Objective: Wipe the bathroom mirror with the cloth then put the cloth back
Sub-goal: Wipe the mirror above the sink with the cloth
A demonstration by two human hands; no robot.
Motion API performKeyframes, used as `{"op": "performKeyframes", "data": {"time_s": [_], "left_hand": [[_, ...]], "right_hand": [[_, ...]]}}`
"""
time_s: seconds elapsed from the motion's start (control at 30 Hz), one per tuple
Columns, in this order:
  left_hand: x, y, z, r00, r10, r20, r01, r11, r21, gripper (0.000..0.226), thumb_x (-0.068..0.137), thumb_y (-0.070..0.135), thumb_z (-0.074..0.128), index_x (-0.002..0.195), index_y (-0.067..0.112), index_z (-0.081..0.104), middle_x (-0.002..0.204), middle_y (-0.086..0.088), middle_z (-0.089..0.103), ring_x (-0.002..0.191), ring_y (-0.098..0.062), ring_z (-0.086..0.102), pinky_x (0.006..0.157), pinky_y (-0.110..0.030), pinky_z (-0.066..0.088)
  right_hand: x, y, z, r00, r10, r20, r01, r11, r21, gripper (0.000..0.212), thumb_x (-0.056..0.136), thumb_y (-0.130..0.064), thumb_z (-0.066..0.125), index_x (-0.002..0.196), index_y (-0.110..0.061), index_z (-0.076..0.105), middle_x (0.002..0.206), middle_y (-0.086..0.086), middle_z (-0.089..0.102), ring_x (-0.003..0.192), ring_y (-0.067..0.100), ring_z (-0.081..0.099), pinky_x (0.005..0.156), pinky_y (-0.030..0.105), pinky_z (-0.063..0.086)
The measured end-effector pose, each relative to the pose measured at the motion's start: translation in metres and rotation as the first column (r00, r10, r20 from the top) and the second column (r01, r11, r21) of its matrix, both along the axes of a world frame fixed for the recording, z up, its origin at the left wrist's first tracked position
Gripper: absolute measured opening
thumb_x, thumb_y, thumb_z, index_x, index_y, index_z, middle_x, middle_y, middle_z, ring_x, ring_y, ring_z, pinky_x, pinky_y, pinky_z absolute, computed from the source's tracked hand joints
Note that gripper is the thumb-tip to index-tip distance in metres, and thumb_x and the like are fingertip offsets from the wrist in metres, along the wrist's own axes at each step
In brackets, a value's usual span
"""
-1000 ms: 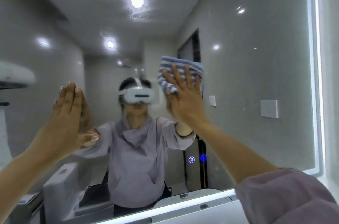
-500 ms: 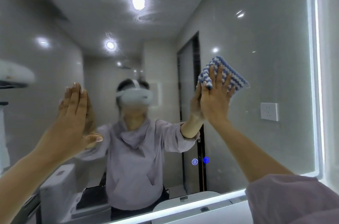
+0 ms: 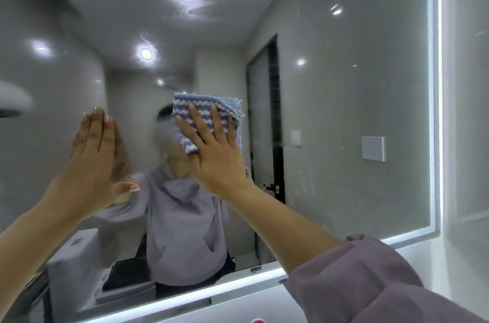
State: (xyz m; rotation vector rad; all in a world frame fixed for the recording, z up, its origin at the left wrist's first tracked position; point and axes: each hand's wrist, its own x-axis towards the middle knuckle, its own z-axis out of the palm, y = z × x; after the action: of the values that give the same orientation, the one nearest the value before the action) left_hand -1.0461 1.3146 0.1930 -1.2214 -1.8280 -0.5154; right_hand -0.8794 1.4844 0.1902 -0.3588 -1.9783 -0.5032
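The right hand [image 3: 214, 153] presses the folded blue-and-white striped cloth [image 3: 209, 108] against the mirror [image 3: 344, 111], fingers straight. The left hand [image 3: 92, 153] rests flat and empty on the glass. The cloth looks soft and light; I'd pinch a folded edge.

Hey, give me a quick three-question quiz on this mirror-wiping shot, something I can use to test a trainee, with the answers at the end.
1. Multiple choice: what does the right hand press against the mirror? A) a sponge B) a blue-and-white striped cloth C) a paper towel
2. True or false: the left hand holds nothing, and its fingers are straight.
3. Short answer: on which side of the picture does the reflected wall socket appear?
Key: 1 B; 2 true; 3 the right.
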Motion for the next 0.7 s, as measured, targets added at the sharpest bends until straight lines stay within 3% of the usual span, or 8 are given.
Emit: {"op": "performKeyframes", "data": {"time_s": [0.03,0.1,0.17,0.33,0.43,0.57,0.7], "left_hand": [[0.000,0.000,0.000,1.000,-0.001,-0.002,0.001,1.000,0.011,0.144,0.043,0.035,0.091,0.143,-0.005,-0.005,0.153,-0.021,-0.007,0.140,-0.020,-0.022,0.115,-0.032,-0.014],[0.002,0.000,0.000,1.000,0.021,-0.009,-0.021,1.000,0.019,0.140,0.044,0.033,0.091,0.142,-0.009,0.002,0.153,-0.026,-0.001,0.141,-0.028,-0.011,0.115,-0.044,-0.002],[0.007,0.000,0.001,0.999,0.047,-0.028,-0.046,0.999,0.012,0.140,0.047,0.036,0.090,0.141,-0.007,-0.004,0.152,-0.024,-0.006,0.140,-0.031,-0.009,0.112,-0.050,0.005],[0.016,-0.006,0.003,1.000,0.002,-0.002,-0.003,1.000,-0.015,0.134,0.058,0.040,0.084,0.136,0.000,-0.018,0.151,-0.015,-0.019,0.139,-0.025,-0.021,0.114,-0.042,-0.004],[0.021,-0.008,0.003,1.000,-0.020,0.018,0.020,0.999,-0.037,0.133,0.062,0.047,0.077,0.134,0.004,-0.026,0.149,-0.013,-0.028,0.137,-0.025,-0.027,0.112,-0.037,-0.010],[0.025,-0.010,0.003,0.997,-0.062,0.047,0.064,0.998,-0.030,0.132,0.065,0.049,0.075,0.132,0.008,-0.032,0.146,-0.013,-0.034,0.132,-0.023,-0.036,0.109,-0.033,-0.017],[0.025,-0.009,0.003,0.995,-0.092,0.045,0.093,0.995,-0.020,0.131,0.067,0.047,0.074,0.132,0.005,-0.032,0.143,-0.011,-0.038,0.130,-0.023,-0.040,0.109,-0.033,-0.018]], "right_hand": [[0.004,0.002,0.002,1.000,-0.001,0.006,0.001,1.000,0.019,0.055,0.095,-0.040,0.010,0.149,-0.031,0.003,0.156,-0.009,-0.011,0.145,0.022,-0.018,0.117,0.046,-0.015],[0.011,0.009,0.005,1.000,0.001,0.011,-0.001,0.999,0.053,0.056,0.096,-0.039,0.014,0.150,-0.030,0.013,0.159,-0.006,0.001,0.146,0.022,-0.011,0.118,0.047,-0.011],[0.018,0.021,0.004,1.000,0.000,-0.012,0.001,0.998,0.063,0.054,0.097,-0.038,0.018,0.150,-0.029,0.018,0.160,-0.004,0.011,0.147,0.024,-0.006,0.119,0.048,-0.007],[0.044,0.060,0.002,0.991,-0.060,-0.123,0.066,0.997,0.042,0.052,0.098,-0.034,0.027,0.150,-0.027,0.023,0.159,0.002,0.020,0.148,0.028,0.007,0.118,0.052,0.006],[0.073,0.084,0.002,0.956,-0.133,-0.261,0.115,0.990,-0.085,0.053,0.096,-0.036,0.025,0.148,-0.023,0.025,0.156,0.006,0.026,0.145,0.027,0.017,0.117,0.048,0.009],[0.109,0.113,-0.007,0.898,-0.307,-0.317,0.189,0.917,-0.352,0.061,0.091,-0.045,0.010,0.149,-0.026,0.008,0.160,0.006,0.009,0.147,0.024,0.002,0.118,0.048,0.004],[0.100,0.103,-0.009,0.844,-0.335,-0.420,0.152,0.899,-0.411,0.064,0.090,-0.044,0.010,0.150,-0.024,0.013,0.160,0.004,0.008,0.148,0.026,0.002,0.119,0.045,-0.001]]}}
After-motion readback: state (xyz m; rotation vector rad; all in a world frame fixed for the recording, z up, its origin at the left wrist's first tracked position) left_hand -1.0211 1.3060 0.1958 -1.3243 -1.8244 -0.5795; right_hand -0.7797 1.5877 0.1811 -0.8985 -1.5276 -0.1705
